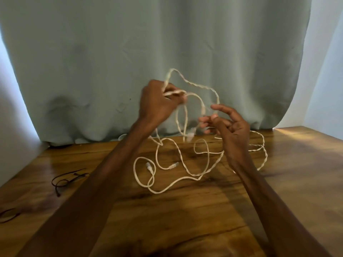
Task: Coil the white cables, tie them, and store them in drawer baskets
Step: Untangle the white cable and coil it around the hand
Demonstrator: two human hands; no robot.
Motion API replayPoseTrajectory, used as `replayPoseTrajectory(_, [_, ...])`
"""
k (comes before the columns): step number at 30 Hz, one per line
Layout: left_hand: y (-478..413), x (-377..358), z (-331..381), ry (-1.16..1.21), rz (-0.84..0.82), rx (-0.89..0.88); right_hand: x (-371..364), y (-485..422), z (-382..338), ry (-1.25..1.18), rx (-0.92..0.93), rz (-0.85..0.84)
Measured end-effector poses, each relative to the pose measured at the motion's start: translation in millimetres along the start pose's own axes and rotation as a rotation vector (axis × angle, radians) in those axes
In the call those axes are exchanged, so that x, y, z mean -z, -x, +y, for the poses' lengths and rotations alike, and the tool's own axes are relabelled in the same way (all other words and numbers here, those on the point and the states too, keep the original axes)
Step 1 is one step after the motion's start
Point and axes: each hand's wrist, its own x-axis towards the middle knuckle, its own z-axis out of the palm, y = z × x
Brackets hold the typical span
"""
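Observation:
White cables (172,184) lie tangled on the wooden table, with clear plug ends at the centre. Part of one cable is lifted off the table in loops. My left hand (157,101) is raised and grips a bunch of those loops between fingers and thumb. My right hand (228,125) is beside it, lower and to the right, fingers spread and loosely curled. A strand runs past its fingertips; whether they pinch it is blurred. No drawer baskets are in view.
Dark cable ties (65,179) lie on the wooden table (185,219) at the left, another dark tie (9,214) at the left edge. A grey-green curtain (148,52) hangs behind the table's far edge.

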Motion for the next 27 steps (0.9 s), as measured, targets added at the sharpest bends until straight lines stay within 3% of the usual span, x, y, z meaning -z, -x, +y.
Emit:
replayPoseTrajectory(2, [-8.9,12.8,-10.1,-0.020,0.202,0.062,-1.6,3.9,2.4,0.008,-0.075,-0.041])
replayPoseTrajectory(5, [-16.0,24.5,-21.2,-0.038,0.373,0.107,-16.8,17.2,18.3,0.404,-0.181,-0.407])
replayPoseTrajectory(9, [-9.3,17.9,-32.3,-0.090,0.398,0.124,-45.6,43.0,55.2,0.841,-0.242,-0.895])
replayPoseTrajectory(12, [-1.1,10.9,-42.5,-0.093,0.387,0.149,-49.3,51.5,85.6,1.041,-0.316,-1.086])
replayPoseTrajectory(16, [6.7,4.1,-45.2,-0.090,0.358,0.163,-27.0,42.6,99.8,1.161,-0.374,-1.037])
replayPoseTrajectory(27, [16.5,-3.6,-33.6,-0.027,0.316,0.090,94.3,10.9,102.4,1.361,-0.513,-0.688])
